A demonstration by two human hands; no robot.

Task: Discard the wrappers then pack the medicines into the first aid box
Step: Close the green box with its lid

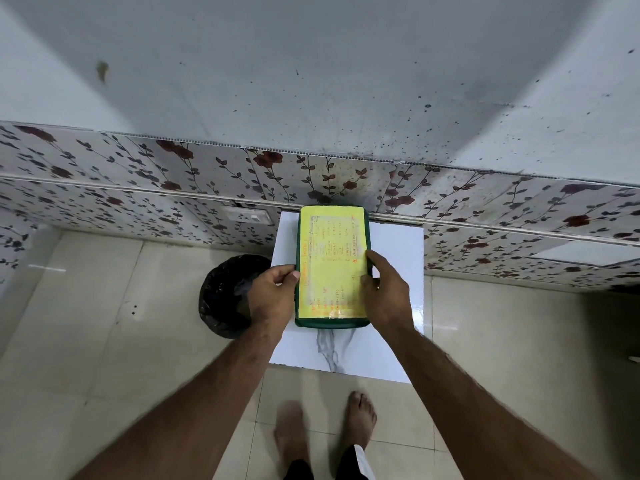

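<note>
A dark green first aid box (331, 237) with a yellow handwritten label covering its closed lid lies on a small white table (394, 258) against the wall. My left hand (272, 296) grips the box's left edge with the thumb on the lid. At the right edge, my right hand (384, 289) holds the box with fingers resting on the lid. No medicines or wrappers are visible; the box's inside is hidden.
A round bin lined with a black bag (225, 292) stands on the tiled floor just left of the table, partly behind my left hand. A floral-tiled wall with a white socket (247, 215) rises behind. My bare feet (325, 434) are in front of the table.
</note>
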